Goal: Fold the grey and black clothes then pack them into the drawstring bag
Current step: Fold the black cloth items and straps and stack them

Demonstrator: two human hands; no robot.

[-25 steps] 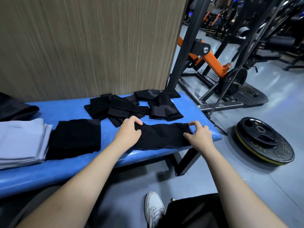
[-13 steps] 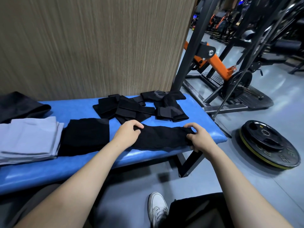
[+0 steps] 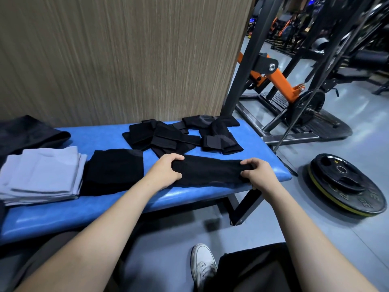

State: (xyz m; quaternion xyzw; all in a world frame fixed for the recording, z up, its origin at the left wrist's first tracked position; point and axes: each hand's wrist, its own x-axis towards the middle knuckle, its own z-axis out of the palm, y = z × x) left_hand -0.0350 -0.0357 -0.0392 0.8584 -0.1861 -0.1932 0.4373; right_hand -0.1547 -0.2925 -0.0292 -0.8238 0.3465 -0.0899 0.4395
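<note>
On the blue surface (image 3: 105, 207), near its right end, one long black garment (image 3: 210, 171) lies flat, long axis running left-right. Left hand (image 3: 166, 171) and right hand (image 3: 259, 175) each pinch an end; since a second ago both grips curled tighter. Left of it sit one folded black piece (image 3: 114, 171) and one grey stack (image 3: 42, 173).
</note>
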